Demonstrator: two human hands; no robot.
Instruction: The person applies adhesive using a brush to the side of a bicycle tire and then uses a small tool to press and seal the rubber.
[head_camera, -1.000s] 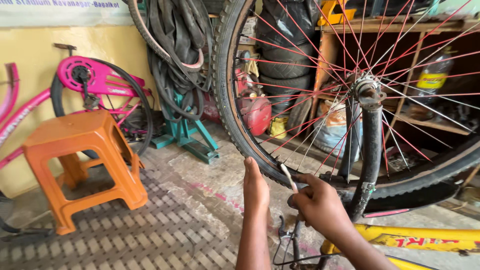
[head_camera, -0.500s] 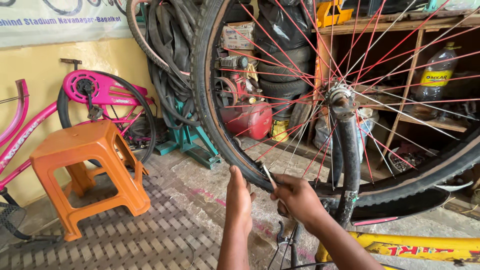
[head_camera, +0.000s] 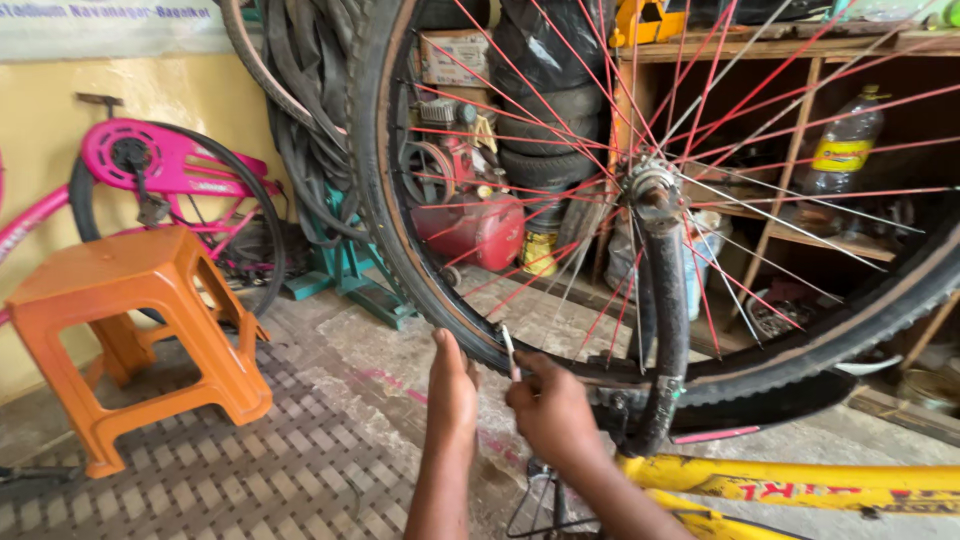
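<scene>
A large bicycle wheel (head_camera: 400, 250) with a black tyre, brown rim and red and silver spokes stands upturned in a black fork (head_camera: 668, 300) on a yellow frame (head_camera: 800, 485). My left hand (head_camera: 452, 390) rests flat against the tyre's lower edge, fingers together. My right hand (head_camera: 555, 410) pinches a thin silver spoke (head_camera: 510, 352) close to the rim. The wheel's hub (head_camera: 650, 190) sits above my right hand.
An orange plastic stool (head_camera: 130, 330) stands at the left on a ribbed mat (head_camera: 250, 470). A pink bicycle (head_camera: 170, 170) leans on the yellow wall. Hanging tyres (head_camera: 310, 120), a red compressor (head_camera: 475, 225) and wooden shelves (head_camera: 800, 120) with a bottle fill the back.
The view has swung right and down, so the wheel and both hands sit further left. My hands stay at the rim, the right still on the spoke.
</scene>
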